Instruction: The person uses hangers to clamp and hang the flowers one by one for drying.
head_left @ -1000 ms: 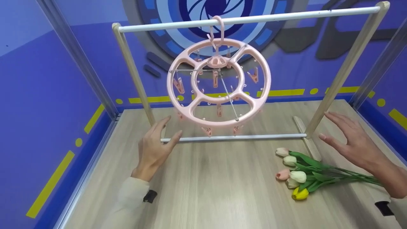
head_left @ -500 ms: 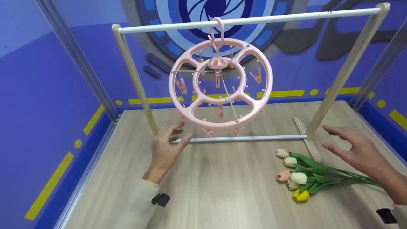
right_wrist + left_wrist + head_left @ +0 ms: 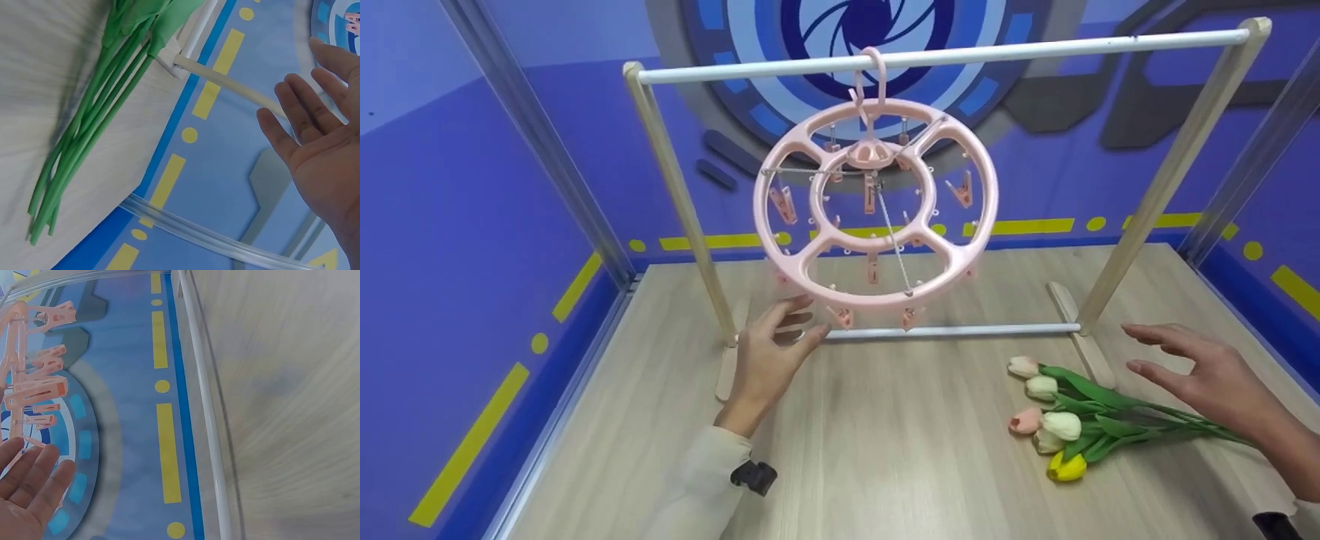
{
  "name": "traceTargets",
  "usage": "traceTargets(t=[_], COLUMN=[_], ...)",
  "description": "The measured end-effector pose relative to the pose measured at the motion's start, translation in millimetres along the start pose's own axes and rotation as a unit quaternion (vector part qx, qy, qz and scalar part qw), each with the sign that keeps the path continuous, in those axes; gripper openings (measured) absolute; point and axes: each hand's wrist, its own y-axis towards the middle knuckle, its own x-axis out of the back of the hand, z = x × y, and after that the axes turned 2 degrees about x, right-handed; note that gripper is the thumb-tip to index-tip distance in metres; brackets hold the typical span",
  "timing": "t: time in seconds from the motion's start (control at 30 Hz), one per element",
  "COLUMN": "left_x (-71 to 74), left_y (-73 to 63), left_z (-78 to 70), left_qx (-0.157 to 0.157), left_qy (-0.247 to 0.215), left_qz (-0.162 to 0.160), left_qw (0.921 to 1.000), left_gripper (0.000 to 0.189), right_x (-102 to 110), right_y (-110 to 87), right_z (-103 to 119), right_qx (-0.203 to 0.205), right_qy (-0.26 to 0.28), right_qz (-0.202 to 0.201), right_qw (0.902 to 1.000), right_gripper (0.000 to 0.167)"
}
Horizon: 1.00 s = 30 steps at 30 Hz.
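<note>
A round pink clip hanger (image 3: 870, 301) with several small clothespins hangs by its hook from a rack's white top bar (image 3: 997, 54). Close to the hanger's lower left rim is my left hand (image 3: 772, 356), fingers loosely bent and holding nothing; whether a fingertip touches the rim I cannot tell. The left wrist view has the hand's fingers (image 3: 39, 484) below the pink clothespins (image 3: 42, 388). My right hand (image 3: 1207, 371) hovers above the stems of a tulip bunch (image 3: 1061, 426), fingers relaxed, nothing held. Green stems (image 3: 84, 129) lie apart from that hand in the right wrist view.
The rack has wooden side posts (image 3: 1170, 180), wooden feet (image 3: 1091, 364) and a lower white bar (image 3: 952, 331). It stands on a wood-grain tabletop (image 3: 870, 450). Blue printed walls (image 3: 510, 225) enclose the back and sides.
My left hand has moved right, from beside the left post to the hanger's lower left rim. My right hand has dropped slightly, away from the right post. The tulips lie still.
</note>
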Motion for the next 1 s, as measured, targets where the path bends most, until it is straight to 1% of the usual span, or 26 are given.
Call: traceTargets(t=[0.1, 0.2, 0.33, 0.4, 0.57, 0.87, 1.0], left_x=[-3.5, -7.4, -11.6, -13.5, -18.7, -23.3, -23.1], left_y=[-0.6, -1.6, -2.8, -2.1, 0.5, 1.9, 2.2], left_z=[1.1, 2.9, 3.1, 1.9, -0.1, -3.6, -4.0], left_qx=[0.01, 0.006, 0.005, 0.01, 0.015, 0.015, 0.018], left_qy=[-0.014, -0.037, -0.054, -0.06, -0.076, -0.084, -0.094], left_qz=[0.003, 0.004, 0.009, 0.01, 0.005, -0.014, -0.018], left_qw=[0.9998, 0.9993, 0.9985, 0.9981, 0.997, 0.9963, 0.9952], left_gripper=[0.042, 0.04, 0.039, 0.038, 0.034, 0.025, 0.021], right_x=[-2, -2, -4, -6, -12, -14, -14], right_y=[-3.2, -5.3, -6.6, -7.5, -13.8, -21.5, -22.8], right_z=[-3, -5, -10, -14, -22, -31, -34], right_qx=[-0.001, -0.004, -0.024, -0.031, -0.048, -0.097, -0.096], right_qy=[0.006, 0.016, 0.007, -0.001, -0.001, 0.017, 0.025], right_qz=[0.001, 0.013, 0.035, 0.045, 0.067, 0.114, 0.122], right_qw=[1.0, 0.9998, 0.9991, 0.9985, 0.9966, 0.9886, 0.9876], right_gripper=[0.046, 0.042, 0.038, 0.035, 0.03, 0.032, 0.033])
